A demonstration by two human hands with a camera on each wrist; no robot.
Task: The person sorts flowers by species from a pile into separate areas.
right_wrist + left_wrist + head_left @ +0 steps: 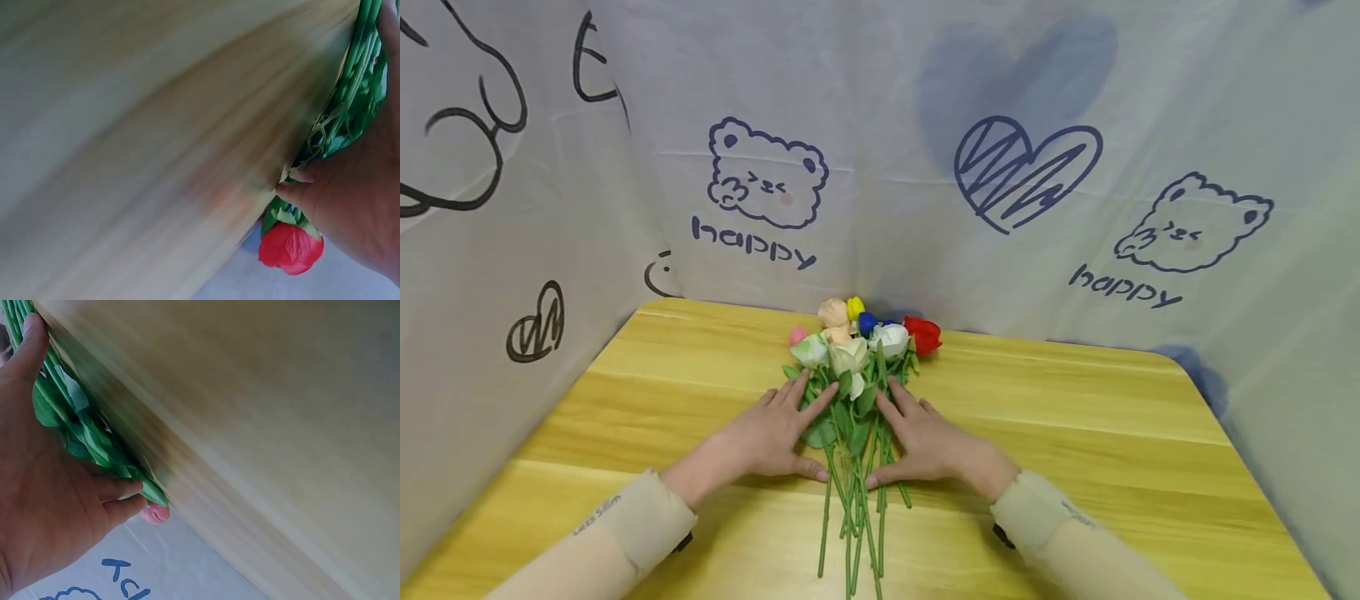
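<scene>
A bunch of artificial flowers [850, 357] lies on the table, blooms toward the back and green stems [854, 517] toward the front. Among the blooms are white, peach, yellow and blue ones, a red rose [290, 248] on the right and a pink bud [155, 513] on the left. My left hand [772, 429] rests against the bunch's left side, fingers spread over the leaves and thumb at the stems. Mirroring it, my right hand [930, 437] lies along the right side with fingers spread, its thumb touching the stems. Leaves partly hide the stems between the hands.
The wooden table [1075, 483] has rounded back corners. Behind it hangs a pale cloth [880, 217] printed with bears, hearts and the word "happy". Another cloth wall [602, 200] stands along the left side.
</scene>
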